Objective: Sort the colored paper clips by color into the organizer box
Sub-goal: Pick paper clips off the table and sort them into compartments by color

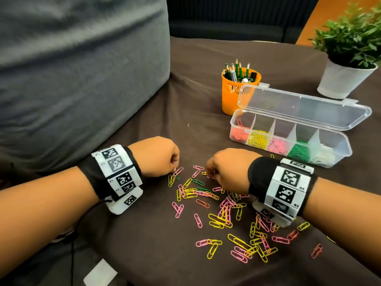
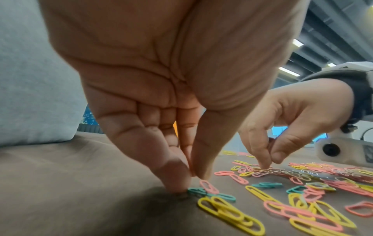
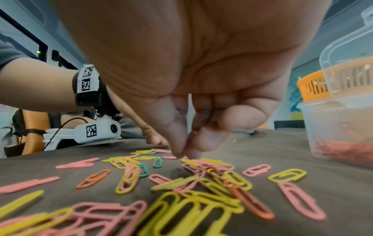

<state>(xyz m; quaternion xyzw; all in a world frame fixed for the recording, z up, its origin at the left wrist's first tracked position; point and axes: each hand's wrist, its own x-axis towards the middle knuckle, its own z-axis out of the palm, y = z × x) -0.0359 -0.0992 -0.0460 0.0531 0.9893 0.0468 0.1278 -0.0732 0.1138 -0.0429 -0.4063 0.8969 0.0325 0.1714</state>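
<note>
While both hands hover, left grip (image 2: 192, 174) narrow, touching green clip (image 2: 196, 191), right grip (image 3: 184, 154) pinching clips (image 3: 201, 162).

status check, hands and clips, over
Left hand fingertips down on a green clip. Right hand picking in the loose pile. Organizer box open, part filled. Nothing blocking.

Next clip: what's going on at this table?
A person is sorting loose paper clips off a brown cloth into an open organizer box that already holds orange, yellow, pink, green and white clips in separate compartments. The left hand reaches down to a green clip at the pile's edge; the right hand picks at clips in the middle. Many pink and yellow clips remain unsorted.
</note>
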